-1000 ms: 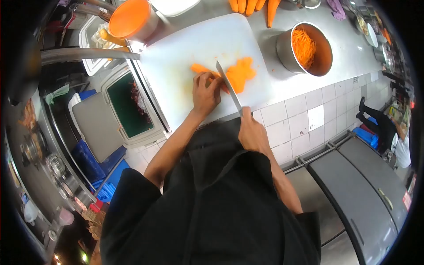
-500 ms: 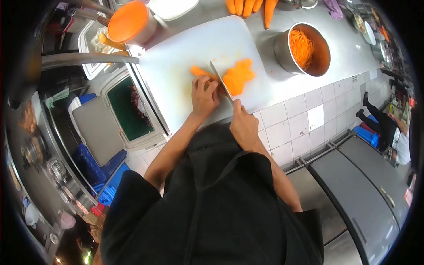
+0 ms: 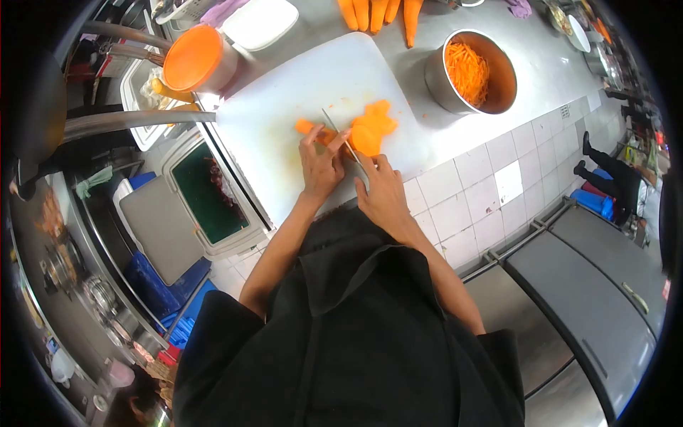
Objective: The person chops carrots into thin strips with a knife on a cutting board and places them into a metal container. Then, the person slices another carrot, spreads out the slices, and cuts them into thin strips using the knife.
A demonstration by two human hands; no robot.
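Note:
A white cutting board (image 3: 263, 107) lies on the steel counter. On it, my left hand (image 3: 322, 165) has its fingers around a partly cut carrot (image 3: 306, 127), with a fingertip against the knife. The knife (image 3: 333, 119) stands on edge between that carrot and a pile of orange slices (image 3: 370, 129). My right hand (image 3: 381, 188) is closed on the knife near the board's front edge; its handle is hidden by the hand. Right of the board, a steel pot (image 3: 445, 75) holds shredded carrot (image 3: 466, 73).
Several peeled carrots (image 3: 377, 14) lie behind the board. An orange-lidded tub (image 3: 192, 58) and a white container (image 3: 261, 23) stand at the back left. An open cooler (image 3: 213, 192) is left of the board. Another person's legs (image 3: 612, 181) show far right.
The knife and my right hand have moved left along the carrot. My left fingers have spread somewhat, one reaching to the blade. The whole view has shifted slightly.

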